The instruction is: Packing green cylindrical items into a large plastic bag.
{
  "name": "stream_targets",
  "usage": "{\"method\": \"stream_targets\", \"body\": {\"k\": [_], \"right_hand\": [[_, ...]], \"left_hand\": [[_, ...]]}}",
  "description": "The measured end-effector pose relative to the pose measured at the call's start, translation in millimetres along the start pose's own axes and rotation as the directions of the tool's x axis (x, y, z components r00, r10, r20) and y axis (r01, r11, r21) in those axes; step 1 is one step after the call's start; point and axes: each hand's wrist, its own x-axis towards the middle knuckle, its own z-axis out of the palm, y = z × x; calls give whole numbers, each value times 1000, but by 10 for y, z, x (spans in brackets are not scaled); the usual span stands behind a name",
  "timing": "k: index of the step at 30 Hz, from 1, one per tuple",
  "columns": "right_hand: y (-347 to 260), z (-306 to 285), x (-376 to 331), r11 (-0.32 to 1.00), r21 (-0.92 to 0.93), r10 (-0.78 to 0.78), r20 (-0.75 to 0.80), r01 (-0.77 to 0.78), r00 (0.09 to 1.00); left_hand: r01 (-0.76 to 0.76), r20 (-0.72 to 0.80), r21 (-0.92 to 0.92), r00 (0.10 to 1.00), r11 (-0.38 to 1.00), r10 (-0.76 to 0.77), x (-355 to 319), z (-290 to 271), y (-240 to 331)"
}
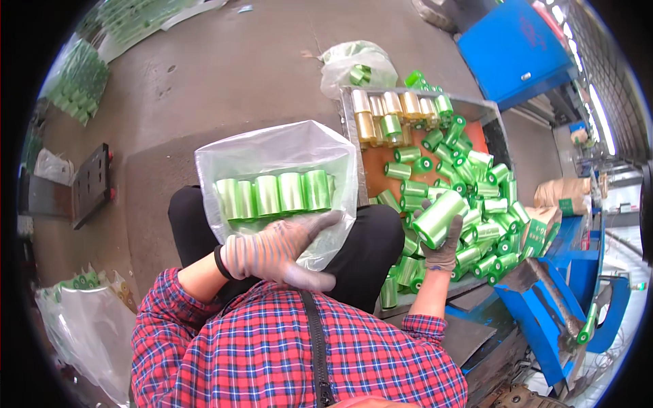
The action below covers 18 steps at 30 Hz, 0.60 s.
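Observation:
A clear plastic bag (pixel 272 153) rests on my lap with a row of several shiny green rolls (pixel 275 194) inside it. My left hand (pixel 272 251), in a striped glove, presses against the bag's lower front and holds it. My right hand (pixel 442 248), in a grey glove, is raised over the tray and grips one large green roll (pixel 437 217). Below and behind that roll lies a big heap of green rolls (pixel 476 197).
The metal tray (pixel 350 122) on my right also holds a row of gold rolls (pixel 388 105) at its far end. A blue cabinet (pixel 510 47) stands behind, blue machine parts (pixel 544 319) at right. More bagged rolls (pixel 88 319) lie on the concrete floor at left.

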Motion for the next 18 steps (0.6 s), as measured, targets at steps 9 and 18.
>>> {"method": "stream_targets", "body": {"k": [9, 18], "right_hand": [[1456, 2244, 395, 40, -998, 662, -8, -47, 750], [1713, 1402, 1130, -624, -779, 283, -152, 61, 947]], "left_hand": [[-48, 201, 742, 968, 669, -153, -301, 454, -481], [135, 25, 628, 981, 766, -193, -409, 291, -355]]}}
